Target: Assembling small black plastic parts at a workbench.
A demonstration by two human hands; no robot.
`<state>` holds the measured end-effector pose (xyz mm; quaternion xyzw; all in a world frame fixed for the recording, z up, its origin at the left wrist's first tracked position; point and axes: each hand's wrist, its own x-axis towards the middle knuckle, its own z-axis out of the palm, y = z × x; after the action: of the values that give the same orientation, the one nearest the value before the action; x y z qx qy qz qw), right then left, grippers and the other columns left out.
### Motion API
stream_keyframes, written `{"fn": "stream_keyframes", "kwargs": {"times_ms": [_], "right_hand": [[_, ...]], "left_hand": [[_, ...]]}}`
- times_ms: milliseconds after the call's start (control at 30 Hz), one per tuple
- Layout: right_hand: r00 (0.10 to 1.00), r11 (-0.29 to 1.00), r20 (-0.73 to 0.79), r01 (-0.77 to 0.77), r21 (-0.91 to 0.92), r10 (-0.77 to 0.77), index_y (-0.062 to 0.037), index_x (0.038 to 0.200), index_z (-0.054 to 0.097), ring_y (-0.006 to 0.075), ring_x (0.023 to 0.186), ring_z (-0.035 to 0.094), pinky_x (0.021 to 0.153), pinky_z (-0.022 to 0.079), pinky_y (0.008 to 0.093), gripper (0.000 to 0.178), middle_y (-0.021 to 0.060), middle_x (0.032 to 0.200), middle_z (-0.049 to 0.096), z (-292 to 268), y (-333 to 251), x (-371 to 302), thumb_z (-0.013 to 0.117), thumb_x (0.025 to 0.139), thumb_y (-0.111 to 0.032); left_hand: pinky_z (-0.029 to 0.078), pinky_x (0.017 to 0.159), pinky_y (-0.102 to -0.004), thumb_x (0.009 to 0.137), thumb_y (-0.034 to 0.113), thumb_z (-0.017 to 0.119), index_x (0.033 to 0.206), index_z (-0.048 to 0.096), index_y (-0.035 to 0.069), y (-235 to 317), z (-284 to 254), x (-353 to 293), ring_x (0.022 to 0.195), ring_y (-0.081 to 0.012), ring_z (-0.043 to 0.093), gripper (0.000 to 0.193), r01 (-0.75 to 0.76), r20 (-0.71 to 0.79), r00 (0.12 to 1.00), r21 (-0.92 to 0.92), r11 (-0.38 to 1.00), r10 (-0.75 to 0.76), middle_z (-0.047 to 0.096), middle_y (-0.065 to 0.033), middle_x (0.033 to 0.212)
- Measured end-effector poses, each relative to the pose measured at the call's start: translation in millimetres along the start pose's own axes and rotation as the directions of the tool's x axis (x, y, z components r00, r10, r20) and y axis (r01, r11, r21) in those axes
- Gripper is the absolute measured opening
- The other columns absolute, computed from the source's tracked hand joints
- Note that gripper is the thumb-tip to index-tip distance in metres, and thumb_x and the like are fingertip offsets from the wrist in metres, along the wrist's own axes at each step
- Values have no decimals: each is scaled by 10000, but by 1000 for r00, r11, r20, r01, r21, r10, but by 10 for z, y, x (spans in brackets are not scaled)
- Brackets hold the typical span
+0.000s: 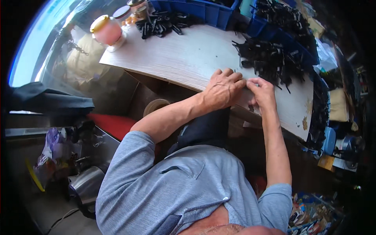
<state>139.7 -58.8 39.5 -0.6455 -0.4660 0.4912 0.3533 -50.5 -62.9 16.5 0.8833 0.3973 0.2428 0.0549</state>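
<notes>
My left hand (224, 89) is at the near edge of a pale table (184, 51), back upward, its fingers curled closed. Just beside it my right hand (263, 93) pinches with thumb and forefinger, the fingertips of both hands almost meeting. Whatever sits between them is too small or too covered to make out. Right behind the hands lies a heap of small black parts (270, 58), thin and elongated, with a few strays at its near side. Another pile of black parts (162, 23) rests at the table's far left.
Blue bins (211, 15) stand along the back, with more black parts in the right one. Lidded jars (107, 31) occupy the far left corner. Under the table is a round tan container (156, 106). A metal kettle (89, 184) is at lower left; clutter (313, 215) fills the lower right.
</notes>
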Motion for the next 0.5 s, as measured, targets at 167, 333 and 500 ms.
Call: {"fn": "stream_keyframes", "kwargs": {"times_ms": [167, 333, 500], "right_hand": [[996, 999, 85, 0, -32, 3, -27, 1211, 666, 78, 482, 508, 449, 460, 250, 394, 4, 667, 581, -20, -40, -114, 769, 849, -143], [995, 968, 104, 34, -248, -8, 11, 1110, 698, 88, 470, 508, 443, 432, 240, 344, 22, 662, 616, 80, -167, -188, 779, 800, -115], [996, 954, 87, 13, -299, 14, -9, 1102, 714, 89, 586, 532, 432, 449, 259, 359, 20, 733, 598, 130, -159, -206, 822, 795, -162]], "left_hand": [[469, 1013, -480, 823, 189, 779, 1284, 604, 67, -58, -61, -133, 1217, -397, 557, 508, -7, -287, 952, -362, 932, -104, 592, -185, 1334], [488, 903, -451, 785, 53, 725, 1155, 646, 48, -1407, -663, -180, 1032, -386, 619, 379, 297, -758, 624, 3, 955, -191, 676, -181, 1078], [503, 906, -474, 861, 232, 650, 1190, 694, 164, -2497, -909, -555, 1046, -363, 634, 339, 741, -593, 607, 184, 645, -529, 701, -122, 1095]]}}
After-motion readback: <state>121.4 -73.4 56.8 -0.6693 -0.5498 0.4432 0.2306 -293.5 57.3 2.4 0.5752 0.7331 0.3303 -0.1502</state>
